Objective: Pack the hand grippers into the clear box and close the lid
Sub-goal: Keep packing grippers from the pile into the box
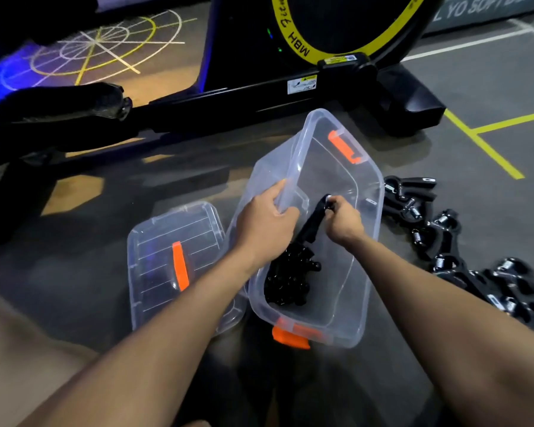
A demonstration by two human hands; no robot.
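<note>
The clear box [361, 306] with orange latches stands tilted on the floor in the middle of the view. My left hand [264, 223] grips its left rim and holds it up. My right hand [344, 221] is inside the box and grips a black hand gripper [313, 221] by one handle. Several black grippers [290, 278] lie piled in the box's near end. Beside the box on the left, the clear lid [154, 260] with an orange latch lies flat.
A row of several loose black hand grippers [450, 238] with metal springs runs along the floor to the right of the box. A black exercise machine [290, 94] with a yellow-ringed wheel stands just behind. Yellow lines mark the grey floor at right.
</note>
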